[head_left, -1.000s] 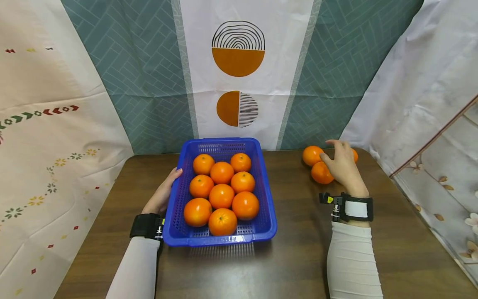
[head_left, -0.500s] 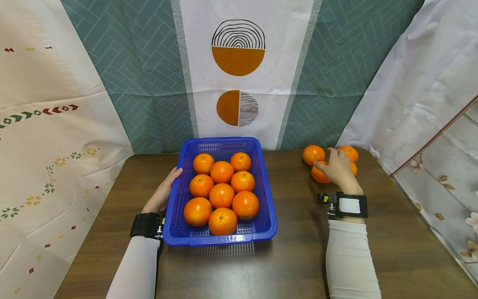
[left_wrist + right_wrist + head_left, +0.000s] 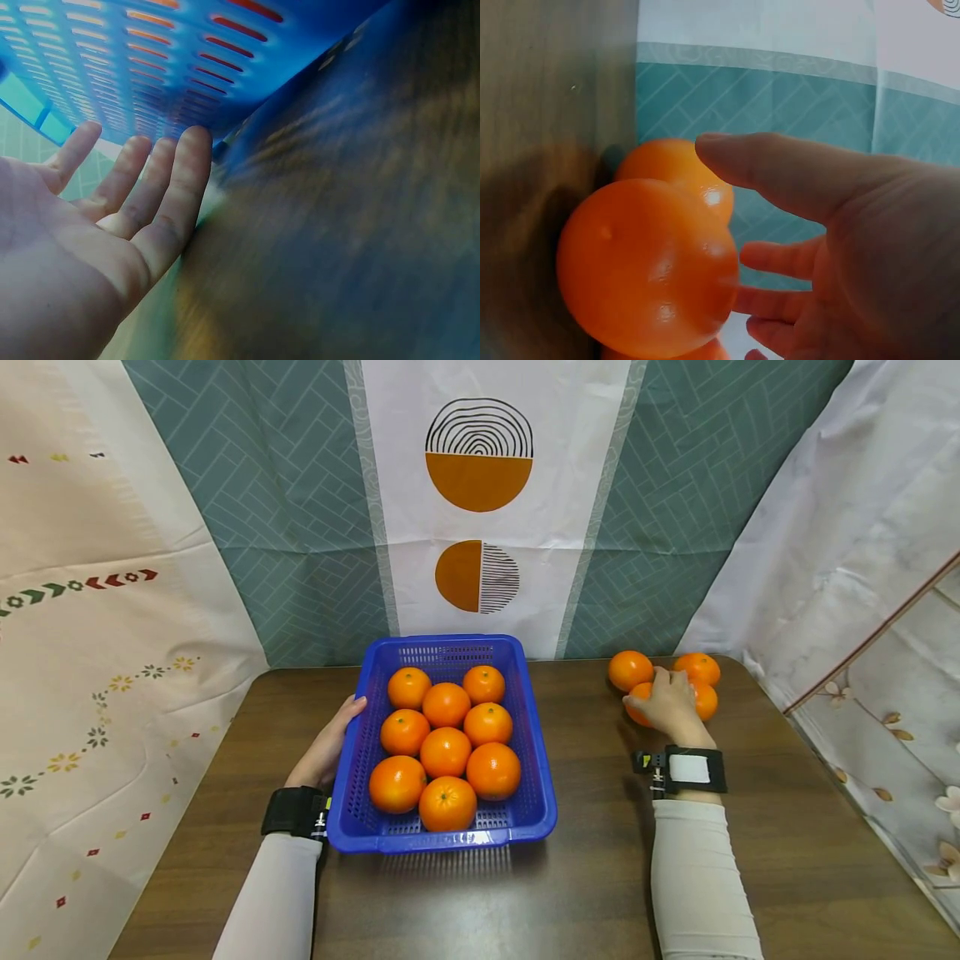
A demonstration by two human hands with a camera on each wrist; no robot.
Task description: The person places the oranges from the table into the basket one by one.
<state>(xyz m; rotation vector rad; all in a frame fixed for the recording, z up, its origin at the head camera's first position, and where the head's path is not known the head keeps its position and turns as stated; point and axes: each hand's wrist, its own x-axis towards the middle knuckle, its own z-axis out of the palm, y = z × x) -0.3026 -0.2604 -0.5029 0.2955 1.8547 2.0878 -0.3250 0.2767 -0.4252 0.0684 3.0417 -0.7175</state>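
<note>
A blue basket [image 3: 534, 760] holds several oranges. My left hand [image 3: 327, 747] lies along its left side; in the left wrist view the extended fingers of the left hand [image 3: 112, 217] are against the slotted wall [image 3: 150, 64]. At the right, my right hand [image 3: 675, 702] is over a group of oranges, partly covering the front-left orange [image 3: 639, 703]. Seen from the right wrist, the thumb of the right hand [image 3: 855, 232] stands apart from the fingers beside the near orange [image 3: 649, 266]; whether the fingertips touch it cannot be told.
Around the right hand sit three other oranges, at back left [image 3: 630, 671], back right [image 3: 697, 668] and right [image 3: 705, 700]. The brown table [image 3: 585, 877] ends at a hanging patterned cloth [image 3: 645, 527] behind; more cloth hangs at both sides.
My right hand has moved left and down from above the right-hand oranges to the front-left one, uncovering the oranges at the right. The left hand and the basket have stayed put.
</note>
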